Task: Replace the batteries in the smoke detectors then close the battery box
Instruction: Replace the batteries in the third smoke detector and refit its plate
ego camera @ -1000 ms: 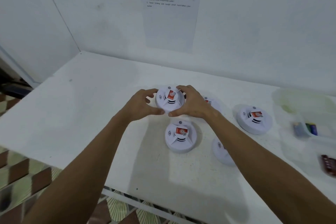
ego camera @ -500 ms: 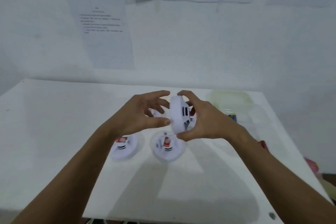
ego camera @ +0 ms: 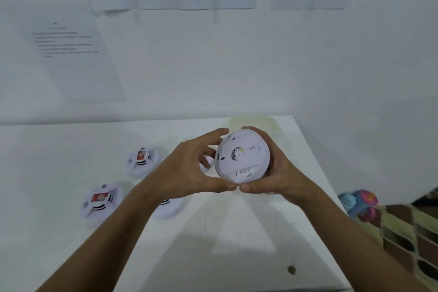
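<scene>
Above table (ego camera: pixel 248 232) right half: detector (ego camera: pixel 242 156), back facing camera.
Left hand (ego camera: pixel 189 170): grasping detector's left rim.
Right hand (ego camera: pixel 276 173): grasping right rim.
Left half: three detectors (ego camera: pixel 102 201) lying flat.

Held smoke detector (ego camera: pixel 242 155): white plastic, smooth, slight sheen; flat back face carries small printed labels. Detectors on the table (ego camera: pixel 237 244), e.g. near-left unit (ego camera: pixel 100 201) and far unit (ego camera: pixel 140 160): same smooth white plastic, red paper-like sticker on each. Table: white, matt, scuffed with faint scratches and a dark spot. Wall sheets (ego camera: pixel 71 54): matt paper.
</scene>
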